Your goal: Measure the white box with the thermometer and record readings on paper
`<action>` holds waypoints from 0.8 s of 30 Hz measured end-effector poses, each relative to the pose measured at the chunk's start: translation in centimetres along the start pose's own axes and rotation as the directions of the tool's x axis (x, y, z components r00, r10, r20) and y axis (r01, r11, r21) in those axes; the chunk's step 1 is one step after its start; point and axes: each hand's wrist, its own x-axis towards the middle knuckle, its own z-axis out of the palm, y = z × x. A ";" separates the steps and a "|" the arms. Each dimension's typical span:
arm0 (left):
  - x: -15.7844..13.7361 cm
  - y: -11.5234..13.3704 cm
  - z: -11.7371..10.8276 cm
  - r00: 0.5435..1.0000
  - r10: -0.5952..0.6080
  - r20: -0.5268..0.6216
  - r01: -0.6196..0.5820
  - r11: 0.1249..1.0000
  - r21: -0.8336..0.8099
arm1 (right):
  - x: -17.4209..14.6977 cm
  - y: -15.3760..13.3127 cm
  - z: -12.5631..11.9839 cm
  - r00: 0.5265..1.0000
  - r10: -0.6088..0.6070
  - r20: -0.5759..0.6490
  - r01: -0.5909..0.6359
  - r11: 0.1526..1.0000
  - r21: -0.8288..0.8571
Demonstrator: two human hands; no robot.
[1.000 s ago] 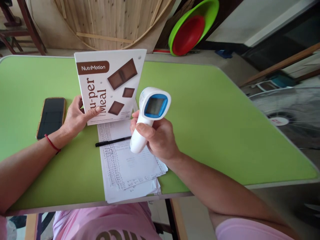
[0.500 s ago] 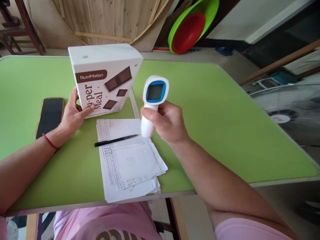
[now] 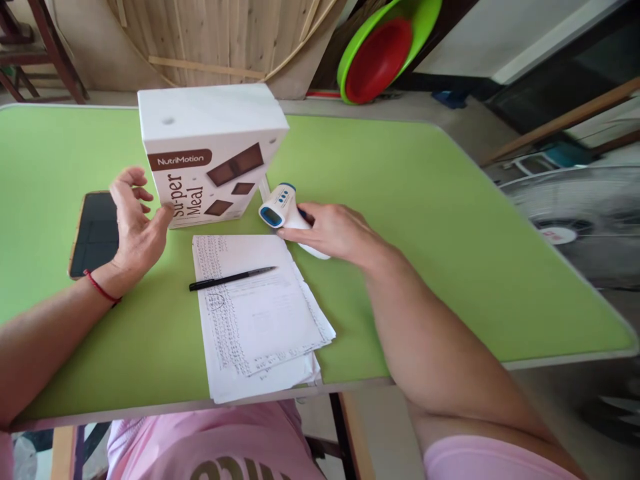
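A white infrared thermometer (image 3: 287,212) with a blue-rimmed screen lies tilted on its side, low at the green table. My right hand (image 3: 335,230) has its fingers around the handle. The white NutriMotion box (image 3: 215,153) stands upright on the table to the left of the thermometer. Beside the box's left edge is my left hand (image 3: 140,223), fingers apart and curled, the thumb near the box's lower corner; whether it touches is hard to tell. Below the box, a black pen (image 3: 233,279) rests across handwritten paper sheets (image 3: 267,327).
A dark phone (image 3: 95,233) lies left of my left hand, partly covered by it. The green table (image 3: 450,267) reaches far to the right, where a fan (image 3: 570,230) stands past its edge. Green and red basins (image 3: 380,60) lean behind the table.
My right hand has lowered the thermometer from upright to lying sideways near the tabletop. My left hand has loosened from the box and its fingers have come away. The box now stands on the table.
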 end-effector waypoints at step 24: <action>-7.1 9.5 3.3 0.343 0.340 0.876 -0.864 0.481 0.151 | -3.6 -3.6 2.6 0.689 -0.722 -0.062 0.723 0.691 -0.015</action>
